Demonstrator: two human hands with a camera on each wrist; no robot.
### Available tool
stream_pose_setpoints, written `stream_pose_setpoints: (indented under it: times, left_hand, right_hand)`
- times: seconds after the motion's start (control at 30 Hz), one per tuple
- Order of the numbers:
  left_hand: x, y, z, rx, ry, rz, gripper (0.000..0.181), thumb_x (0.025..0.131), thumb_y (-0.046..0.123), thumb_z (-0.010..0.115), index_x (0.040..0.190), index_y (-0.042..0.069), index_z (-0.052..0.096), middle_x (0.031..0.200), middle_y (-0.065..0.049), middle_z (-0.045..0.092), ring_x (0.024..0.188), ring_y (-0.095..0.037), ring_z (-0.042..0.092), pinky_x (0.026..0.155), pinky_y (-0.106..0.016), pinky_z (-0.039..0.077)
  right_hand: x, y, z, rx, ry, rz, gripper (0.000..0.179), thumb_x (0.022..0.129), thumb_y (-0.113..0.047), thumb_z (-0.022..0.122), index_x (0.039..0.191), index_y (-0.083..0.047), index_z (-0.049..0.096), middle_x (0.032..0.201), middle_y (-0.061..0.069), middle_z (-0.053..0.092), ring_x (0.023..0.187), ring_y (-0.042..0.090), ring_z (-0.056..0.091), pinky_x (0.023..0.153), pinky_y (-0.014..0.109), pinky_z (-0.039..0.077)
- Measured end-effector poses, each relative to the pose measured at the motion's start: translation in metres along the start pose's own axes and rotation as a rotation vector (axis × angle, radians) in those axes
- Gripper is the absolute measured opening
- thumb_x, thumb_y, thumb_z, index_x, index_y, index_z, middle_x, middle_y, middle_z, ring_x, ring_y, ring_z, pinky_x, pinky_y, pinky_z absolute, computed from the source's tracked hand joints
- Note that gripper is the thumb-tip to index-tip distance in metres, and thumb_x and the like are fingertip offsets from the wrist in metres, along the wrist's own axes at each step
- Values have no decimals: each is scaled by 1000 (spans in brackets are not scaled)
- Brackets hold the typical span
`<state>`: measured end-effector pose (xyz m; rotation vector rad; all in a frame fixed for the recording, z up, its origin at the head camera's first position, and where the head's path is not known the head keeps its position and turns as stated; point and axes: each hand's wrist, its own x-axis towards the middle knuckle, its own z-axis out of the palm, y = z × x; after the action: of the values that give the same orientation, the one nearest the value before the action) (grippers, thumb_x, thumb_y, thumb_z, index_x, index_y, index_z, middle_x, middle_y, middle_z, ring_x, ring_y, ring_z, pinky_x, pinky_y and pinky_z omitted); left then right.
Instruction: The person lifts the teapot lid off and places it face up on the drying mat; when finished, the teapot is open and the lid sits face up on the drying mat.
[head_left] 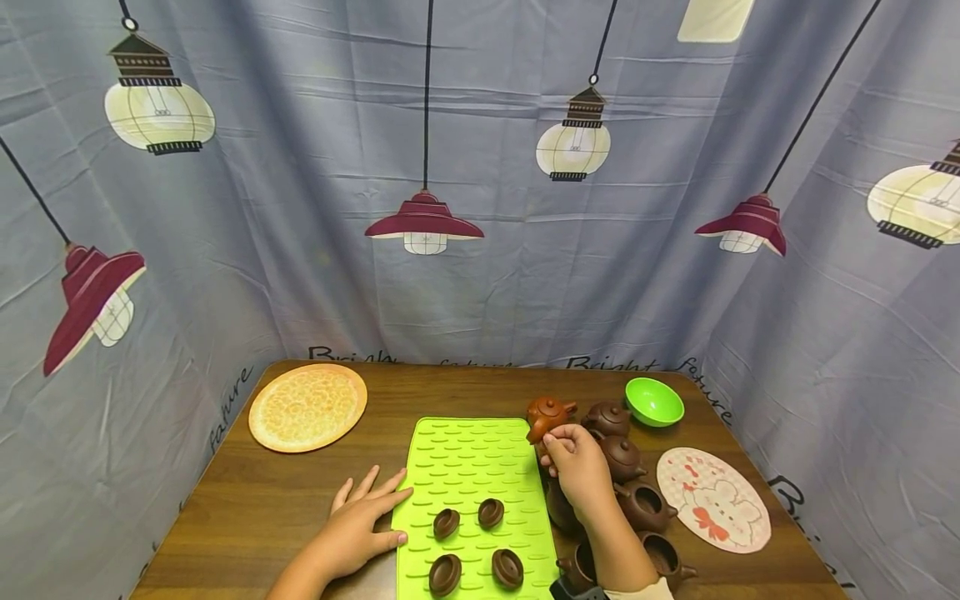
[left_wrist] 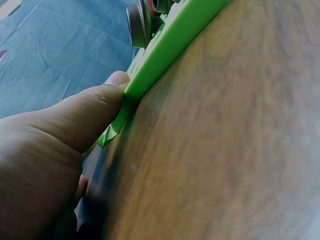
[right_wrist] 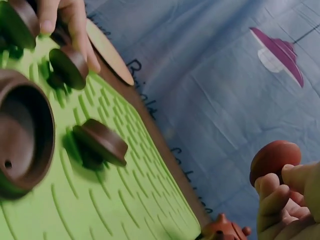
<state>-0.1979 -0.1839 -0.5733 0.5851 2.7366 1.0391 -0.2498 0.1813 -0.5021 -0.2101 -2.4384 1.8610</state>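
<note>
My right hand (head_left: 577, 467) pinches a reddish-brown teapot lid (right_wrist: 274, 159) between thumb and fingers, raised at the far right corner of the green mat (head_left: 468, 454). Just behind it stands an orange-brown teapot (head_left: 551, 408). On the near half of the mat sit several dark brown teapot lids, among them one lid (head_left: 446, 523) and another lid (head_left: 507, 568). My left hand (head_left: 360, 525) lies at the mat's left edge with fingers spread, and its thumb (left_wrist: 107, 90) touches the raised green rim.
Dark brown teapots crowd the right side; one teapot (head_left: 621, 457) has its lid on, while another teapot (head_left: 647, 506) is lidless. Beyond are a green bowl (head_left: 655, 402) and a rabbit-print placemat (head_left: 712, 500). A round yellow placemat (head_left: 307, 408) lies back left. Grey curtains (head_left: 480, 308) enclose the table.
</note>
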Motion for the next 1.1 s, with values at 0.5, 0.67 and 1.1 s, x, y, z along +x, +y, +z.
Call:
stream_pose_setpoints:
  times: [0.5, 0.67, 1.1]
  left_hand:
    - [1, 2, 0, 17, 4, -4, 75, 91, 54, 75, 155, 23, 53, 172, 3, 32, 161, -47, 9, 119, -75, -11]
    - [1, 2, 0, 16, 7, -5, 74, 91, 53, 75, 155, 22, 53, 172, 3, 32, 161, -47, 8, 119, -75, -11]
    - [0, 2, 0, 19, 9, -5, 74, 92, 53, 75, 155, 22, 53, 172, 2, 32, 161, -47, 9, 120, -74, -10]
  right_hand:
    - [-6, -1, 15, 379, -154, 108, 19, 109, -6, 52, 127, 0, 53, 98, 7, 62, 71, 9, 57, 57, 17, 48]
    - [-8, 0, 19, 485, -210, 146, 23, 110, -10, 53, 131, -1, 52, 103, 6, 59, 71, 6, 54, 56, 15, 48]
    - [-13, -1, 35, 540, -309, 209, 29, 110, -8, 52, 139, -4, 49, 113, 8, 58, 72, 5, 52, 56, 12, 44]
